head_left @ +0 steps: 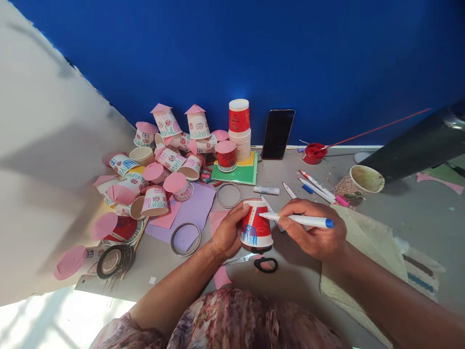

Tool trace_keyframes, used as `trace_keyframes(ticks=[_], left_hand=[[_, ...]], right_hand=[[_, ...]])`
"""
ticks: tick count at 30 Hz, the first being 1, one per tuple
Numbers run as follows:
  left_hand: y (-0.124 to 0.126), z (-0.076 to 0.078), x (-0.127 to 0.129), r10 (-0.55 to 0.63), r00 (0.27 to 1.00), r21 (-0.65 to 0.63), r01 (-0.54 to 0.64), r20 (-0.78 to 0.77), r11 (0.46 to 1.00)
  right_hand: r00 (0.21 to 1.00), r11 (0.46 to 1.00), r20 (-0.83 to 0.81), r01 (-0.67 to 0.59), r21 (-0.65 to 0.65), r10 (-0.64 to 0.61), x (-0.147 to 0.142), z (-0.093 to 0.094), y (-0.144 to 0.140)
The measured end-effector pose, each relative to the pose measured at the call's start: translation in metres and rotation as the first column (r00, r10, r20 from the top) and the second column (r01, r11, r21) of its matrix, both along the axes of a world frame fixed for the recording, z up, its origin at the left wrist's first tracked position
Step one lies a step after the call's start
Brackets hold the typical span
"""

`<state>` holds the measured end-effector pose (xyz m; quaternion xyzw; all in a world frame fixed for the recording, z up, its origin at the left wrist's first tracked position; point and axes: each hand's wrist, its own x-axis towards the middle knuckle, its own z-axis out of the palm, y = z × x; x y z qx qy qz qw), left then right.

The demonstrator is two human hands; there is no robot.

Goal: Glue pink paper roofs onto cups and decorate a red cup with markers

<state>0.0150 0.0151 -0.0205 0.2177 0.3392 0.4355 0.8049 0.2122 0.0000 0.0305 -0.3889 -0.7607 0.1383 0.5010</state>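
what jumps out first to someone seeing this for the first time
The deep blue wall fills the background. In the middle, the left hand holds an upside-down red paper cup while the right hand puts a white marker with a blue end to it. To the left lies a heap of decorated paper cups with pink paper tops.

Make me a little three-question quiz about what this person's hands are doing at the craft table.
1. True or false: the left hand grips the scissors.
2. Which thing does the right hand hold? A) the blue-capped marker B) the phone C) a tape roll
3. Fill in: the marker's tip meets the upside-down ____ paper cup.

Key: 1 false, the left hand holds the cup and the scissors lie on the table below it; 2 A; 3 red.
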Motion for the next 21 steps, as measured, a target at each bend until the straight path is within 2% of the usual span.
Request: trace_keyframes(ticks=[10, 21], left_hand=[[0.0, 0.0007, -0.0001, -0.008, 1.0, -0.005, 0.008, 0.008, 1.0], [0.0, -0.0003, -0.0008, -0.027, 0.999, 0.013, 0.026, 0.03, 1.0]], right_hand=[[1.0, 1.0, -0.008, -0.008, 0.008, 0.008, -0.0015, -0.0004, 0.0013], [0.997, 0.997, -0.062, 0.058, 0.05, -0.055, 0.0017, -0.0068, 0.0023]])
